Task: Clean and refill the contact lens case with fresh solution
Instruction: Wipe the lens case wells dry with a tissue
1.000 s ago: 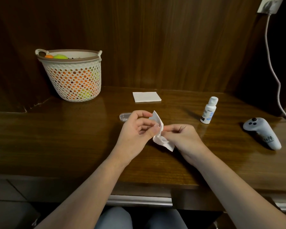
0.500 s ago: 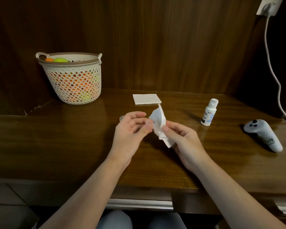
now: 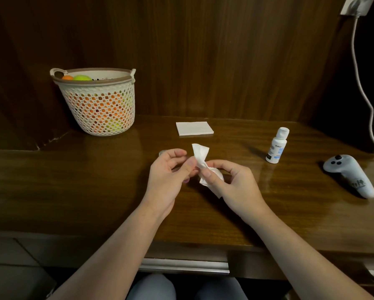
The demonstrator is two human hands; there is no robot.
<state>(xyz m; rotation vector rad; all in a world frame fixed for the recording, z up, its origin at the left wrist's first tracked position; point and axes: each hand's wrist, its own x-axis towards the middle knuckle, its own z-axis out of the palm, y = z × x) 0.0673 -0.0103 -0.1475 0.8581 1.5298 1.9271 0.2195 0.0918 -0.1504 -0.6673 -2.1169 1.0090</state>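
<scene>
Two hands meet over the middle of the bench point(image 3: 95, 191) in the one head view. Left hand point(image 3: 168, 178): thumb and forefinger pinching the upper part of a twisted white tissue point(image 3: 200, 160). Right hand point(image 3: 233, 185): fingers point(image 3: 207, 175) curled round the tissue's lower bulge, apparently wrapping something small and round, probably part of the lens case, though too covered to tell. Long axis of the tissue running from upper left to lower right, tilted, loose end fanned out at the top. Just behind the left hand's fingertips, a sliver of a clear round piece point(image 3: 163, 152) lying on the bench, likely a lens case part, nearer the left hand than the right. Wiping step judged in hand, refill not yet begun.

Solution bottle point(image 3: 277, 146) upright to the right, cap on, well apart from both hands and nearer the right hand; dark and blue label patches present, printing too small to read. Folded white tissue pad point(image 3: 194, 128) farther back at centre. White perforated basket point(image 3: 97, 102) of orange and green balls at far left. Grey controller point(image 3: 350, 178) at far right with a dark scrawl on its handle, unreadable. White cable point(image 3: 361, 83) hanging from a wall plug.
</scene>
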